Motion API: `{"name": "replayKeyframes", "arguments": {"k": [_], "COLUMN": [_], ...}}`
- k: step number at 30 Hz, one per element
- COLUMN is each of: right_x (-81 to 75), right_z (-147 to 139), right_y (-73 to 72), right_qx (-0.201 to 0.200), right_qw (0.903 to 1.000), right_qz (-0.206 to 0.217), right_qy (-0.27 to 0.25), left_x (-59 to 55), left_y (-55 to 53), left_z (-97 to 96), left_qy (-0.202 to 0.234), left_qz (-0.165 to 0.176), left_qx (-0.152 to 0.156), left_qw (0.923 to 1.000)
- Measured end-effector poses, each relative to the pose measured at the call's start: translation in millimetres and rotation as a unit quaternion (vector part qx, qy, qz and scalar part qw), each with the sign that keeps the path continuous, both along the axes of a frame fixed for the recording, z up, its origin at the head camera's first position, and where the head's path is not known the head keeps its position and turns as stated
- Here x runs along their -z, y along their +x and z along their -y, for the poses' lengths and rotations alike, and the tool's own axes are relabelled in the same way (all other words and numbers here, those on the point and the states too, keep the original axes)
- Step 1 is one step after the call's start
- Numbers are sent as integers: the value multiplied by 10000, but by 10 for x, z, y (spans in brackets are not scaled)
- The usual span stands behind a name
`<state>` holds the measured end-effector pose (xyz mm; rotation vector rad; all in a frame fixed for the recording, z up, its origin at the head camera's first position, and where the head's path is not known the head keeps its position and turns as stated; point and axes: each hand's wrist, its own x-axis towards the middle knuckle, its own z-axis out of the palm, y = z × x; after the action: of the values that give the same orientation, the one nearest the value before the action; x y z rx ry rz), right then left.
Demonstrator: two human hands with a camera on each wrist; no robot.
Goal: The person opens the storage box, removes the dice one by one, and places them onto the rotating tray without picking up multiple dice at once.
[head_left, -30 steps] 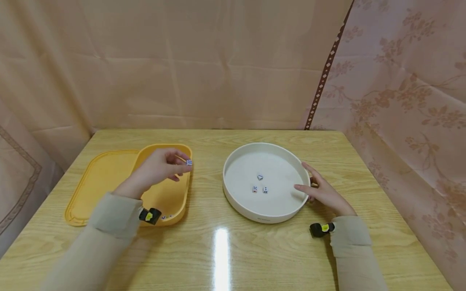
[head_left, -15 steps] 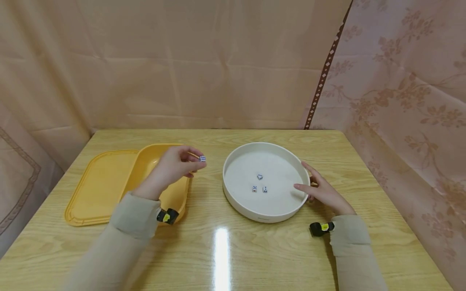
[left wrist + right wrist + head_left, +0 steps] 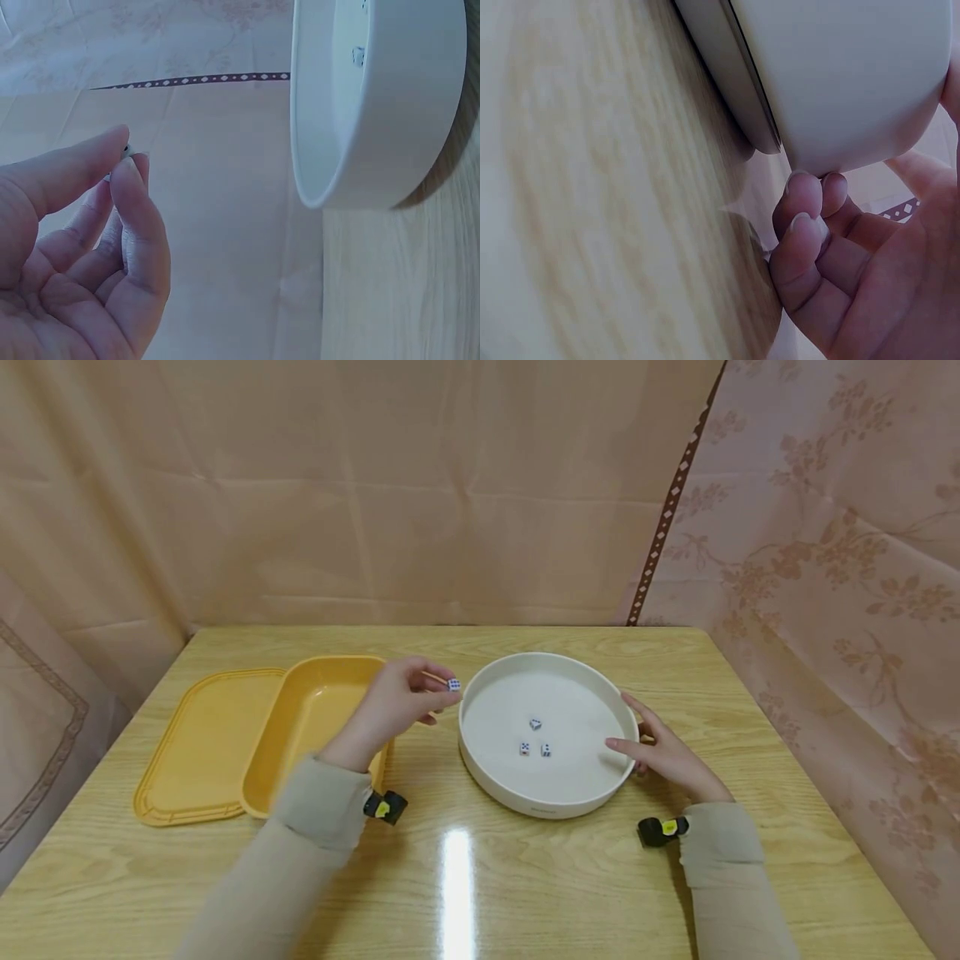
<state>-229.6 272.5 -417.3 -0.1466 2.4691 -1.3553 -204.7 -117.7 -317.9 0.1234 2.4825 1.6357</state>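
Between thumb and fingertips my left hand (image 3: 397, 697) pinches a white die (image 3: 453, 685) with blue pips, close to the left rim of a round white tray (image 3: 577, 693). The left wrist view shows only a sliver of that die (image 3: 127, 152). Three dice lie on the tray's floor: one die (image 3: 535, 724) farther back, a second die (image 3: 524, 749) and a third die (image 3: 546, 750) nearer. My right hand (image 3: 671, 764) grips the tray's right side, thumb over the rim and fingers outside. A small pale patch shows among its curled fingers (image 3: 795, 251) in the right wrist view.
Left of the tray stands a yellow box (image 3: 322, 693), its near right part hidden behind my left arm. A flat yellow lid (image 3: 198, 743) lies beside it, partly under the box. The wooden table (image 3: 547, 885) ends at a beige curtain (image 3: 405, 527).
My left hand has carried the pinched die rightward, from over the yellow box to the white tray's left rim. The right hand and the dice in the tray have stayed in place.
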Motion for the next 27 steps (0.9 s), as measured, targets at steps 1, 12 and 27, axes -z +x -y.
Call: {"name": "replayKeyframes", "arguments": {"k": [1,12,27], "right_x": [1,0,-22], "right_z": [-1,10,29], "right_y": [-1,14,13], "right_qx": [16,-47,75], "right_qw": [10000,10000,9999], "right_qz": [15,6,112], "right_qy": [9,-51,19], "left_x": [16,177,512], "left_y": [-10,-90,-242], "left_z": [-21,-302,-540], "left_qy": [27,302,157], "left_qz": [-1,333,497], "left_qx": [11,12,241], "left_qw": [10000,9990,9983]}}
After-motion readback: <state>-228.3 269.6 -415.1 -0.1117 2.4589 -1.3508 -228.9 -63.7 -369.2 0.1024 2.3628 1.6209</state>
